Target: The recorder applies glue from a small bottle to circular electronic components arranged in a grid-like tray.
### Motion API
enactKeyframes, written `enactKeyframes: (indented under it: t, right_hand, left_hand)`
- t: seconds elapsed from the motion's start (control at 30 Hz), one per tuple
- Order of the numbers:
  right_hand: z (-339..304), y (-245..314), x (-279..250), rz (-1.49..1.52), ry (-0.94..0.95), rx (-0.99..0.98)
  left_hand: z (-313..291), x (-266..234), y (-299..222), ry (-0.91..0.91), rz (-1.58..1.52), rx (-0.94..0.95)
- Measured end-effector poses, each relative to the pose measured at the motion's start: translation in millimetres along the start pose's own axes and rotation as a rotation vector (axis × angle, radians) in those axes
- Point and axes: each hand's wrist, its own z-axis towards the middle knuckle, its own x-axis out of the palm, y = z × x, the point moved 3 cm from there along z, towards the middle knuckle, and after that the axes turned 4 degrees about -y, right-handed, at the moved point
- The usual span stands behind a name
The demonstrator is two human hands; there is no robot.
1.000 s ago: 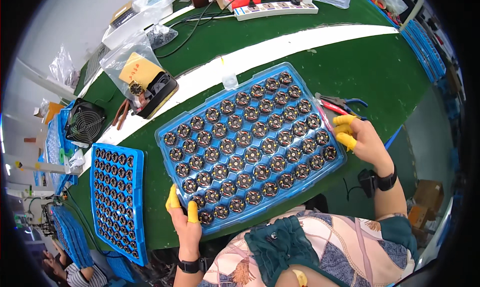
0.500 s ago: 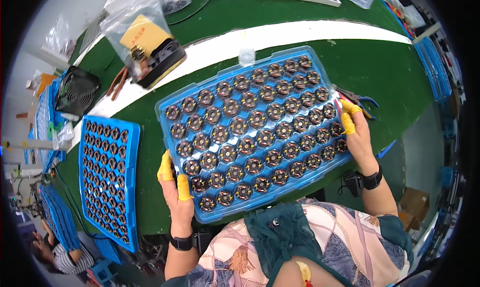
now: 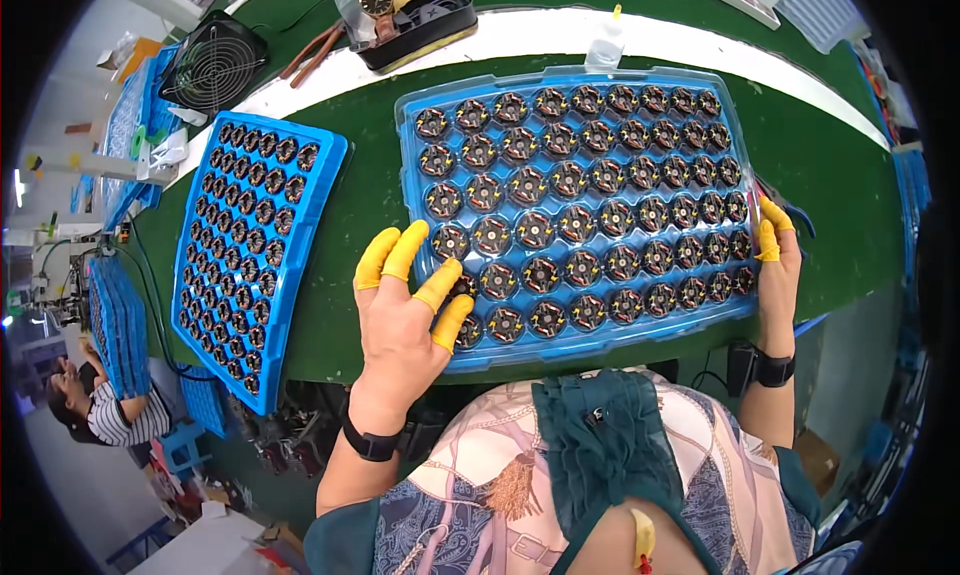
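Observation:
A blue plastic tray point(image 3: 620, 343) with rows of round black motor-like parts point(image 3: 540, 275), marked with red and yellow, lies before me. Clear plastic shows around its rim and over the parts. My right hand point(image 3: 780, 275) grips the tray's right edge, its thumb on top and its other fingers partly hidden. At the near left corner, my left hand point(image 3: 395, 325) has its fingers spread, the tips at the tray's edge and over the corner parts. Yellow finger covers are on both hands.
A second filled blue tray point(image 3: 308, 240) leans at the left. Pliers point(image 3: 800, 215) lie beyond my right hand. Behind the tray stand a small clear bottle point(image 3: 605, 50) and a black box point(image 3: 425, 35) with a watch point(image 3: 376, 0). A fan point(image 3: 215, 63) and a person point(image 3: 115, 410) are farther left.
The view has shifted, and the tray sits straighter in it. My left hand has loosened from the left edge and spread its fingers over the corner; my right hand keeps its grip.

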Motion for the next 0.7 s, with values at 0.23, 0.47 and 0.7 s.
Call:
enactKeyframes:
  t: [0.23,0.47,0.7]
  right_hand:
    - [1,3,1,-0.062,0.014,-0.056]
    - [3,-4,-1,-0.058,0.026,-0.065]
    - [2,1,1,0.007,0.008,0.007]
  left_hand:
    - [9,-5,-6,-0.019,0.029,0.029]
    - [10,0,-2,0.028,0.024,0.047]
    - [-5,5,3,-0.166,-0.049,0.002]
